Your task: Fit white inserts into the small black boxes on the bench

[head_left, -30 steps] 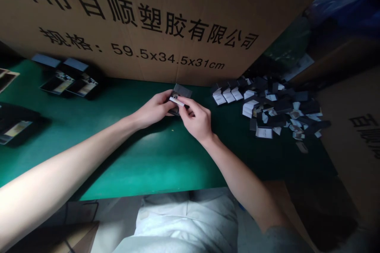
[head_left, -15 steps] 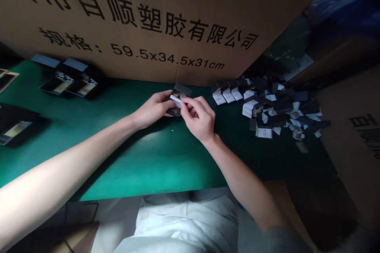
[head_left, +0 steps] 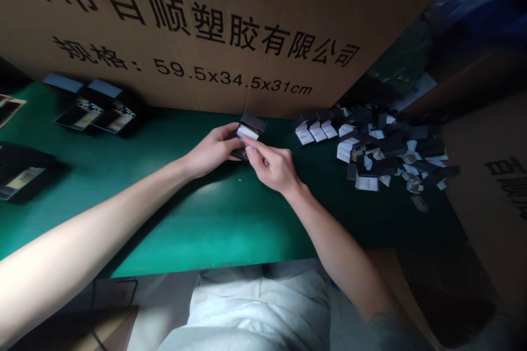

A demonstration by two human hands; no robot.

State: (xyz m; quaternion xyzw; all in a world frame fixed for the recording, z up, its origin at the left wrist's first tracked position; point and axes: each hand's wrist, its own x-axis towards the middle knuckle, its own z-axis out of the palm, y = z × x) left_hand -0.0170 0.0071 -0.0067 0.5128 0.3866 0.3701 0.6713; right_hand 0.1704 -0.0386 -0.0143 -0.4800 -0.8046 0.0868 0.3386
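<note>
Fingers of right hand (head_left: 275,167) at white piece (head_left: 248,132), grip unclear; piece now flatter under raised lid of small dark box (head_left: 240,154), apparently better seated. Left hand (head_left: 209,153) clamped on box. Beyond right fingers, jumbled pieces (head_left: 392,148).

A large printed cardboard box (head_left: 197,82) stands along the far edge of the glossy green surface (head_left: 197,225); another box (head_left: 489,192) sits right, with blue plastic (head_left: 481,0) in the dim far right.
</note>
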